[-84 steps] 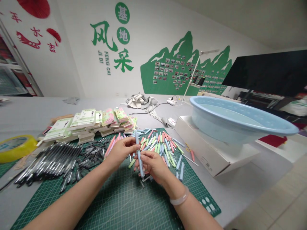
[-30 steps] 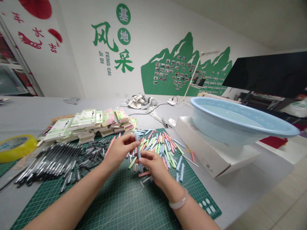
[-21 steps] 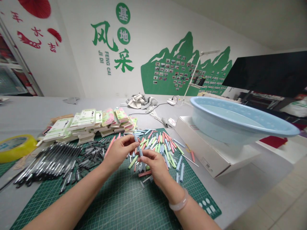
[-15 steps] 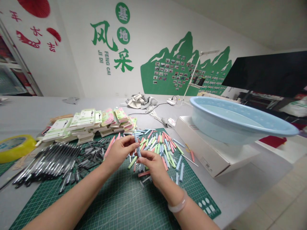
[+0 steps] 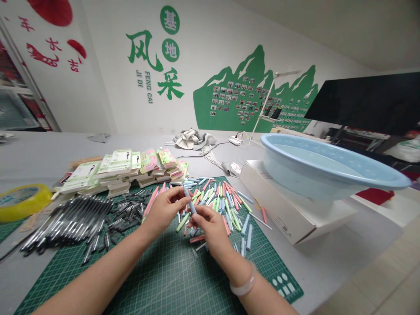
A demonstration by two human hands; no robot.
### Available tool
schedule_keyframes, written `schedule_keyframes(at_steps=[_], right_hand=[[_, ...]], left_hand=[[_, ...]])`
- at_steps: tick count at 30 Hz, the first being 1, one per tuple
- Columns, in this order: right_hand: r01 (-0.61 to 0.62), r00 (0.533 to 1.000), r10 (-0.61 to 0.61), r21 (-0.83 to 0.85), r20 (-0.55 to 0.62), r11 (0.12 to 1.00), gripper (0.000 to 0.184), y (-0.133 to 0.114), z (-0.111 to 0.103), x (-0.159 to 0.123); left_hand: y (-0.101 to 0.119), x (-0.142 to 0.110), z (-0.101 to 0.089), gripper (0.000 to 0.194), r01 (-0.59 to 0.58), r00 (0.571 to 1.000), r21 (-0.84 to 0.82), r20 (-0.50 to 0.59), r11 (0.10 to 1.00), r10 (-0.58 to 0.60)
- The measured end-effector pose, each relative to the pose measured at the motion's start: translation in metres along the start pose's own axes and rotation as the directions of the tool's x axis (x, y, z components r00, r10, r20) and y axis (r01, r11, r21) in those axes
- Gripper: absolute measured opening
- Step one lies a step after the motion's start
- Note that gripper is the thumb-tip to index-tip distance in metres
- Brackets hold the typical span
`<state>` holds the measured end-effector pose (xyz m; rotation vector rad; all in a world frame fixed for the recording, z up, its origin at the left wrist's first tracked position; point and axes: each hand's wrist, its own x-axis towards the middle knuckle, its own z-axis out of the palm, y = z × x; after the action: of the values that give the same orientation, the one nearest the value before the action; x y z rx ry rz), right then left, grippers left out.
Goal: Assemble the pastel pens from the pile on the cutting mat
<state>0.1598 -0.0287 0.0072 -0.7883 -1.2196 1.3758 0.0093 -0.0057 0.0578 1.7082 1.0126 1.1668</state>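
Grey table (image 5: 46, 151), green mat (image 5: 157, 280) on it. Loose coloured parts (image 5: 217, 203) heaped on the mat, just beyond the right hand (image 5: 210, 227). Left hand (image 5: 166, 209): fingers narrow, pinching the upper end of a blue pen (image 5: 193, 208). Right hand: thumb and fingers closed about its lower end. Pen between the two, above the mat; neither hand nearer, both touching. Long axis slants, top toward the left hand, foot toward the right. Tip hidden by fingers.
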Motion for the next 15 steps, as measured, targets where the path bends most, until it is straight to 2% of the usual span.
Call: schedule_keyframes(at_steps=[6, 12, 15], right_hand=[[0.032, 0.996, -0.042, -0.123, -0.079, 0.992, 0.015, -0.0026, 0.0015, -0.0025], [0.016, 0.999, -0.015, -0.021, 0.044, 1.000, 0.016, 0.0002, -0.0035, 0.0012], [-0.034, 0.996, 0.031, 0.035, 0.088, 0.999, 0.019, 0.0030, -0.0055, 0.0044]], left_hand=[[-0.0057, -0.0016, 0.0049, 0.020, 0.008, 0.998, -0.046, -0.055, 0.999, -0.011], [-0.0049, -0.0001, 0.0000, 0.019, 0.018, 1.000, -0.046, 0.015, 0.999, -0.017], [-0.0010, 0.0009, -0.0019, 0.018, 0.033, 0.999, -0.057, 0.028, 0.998, -0.032]])
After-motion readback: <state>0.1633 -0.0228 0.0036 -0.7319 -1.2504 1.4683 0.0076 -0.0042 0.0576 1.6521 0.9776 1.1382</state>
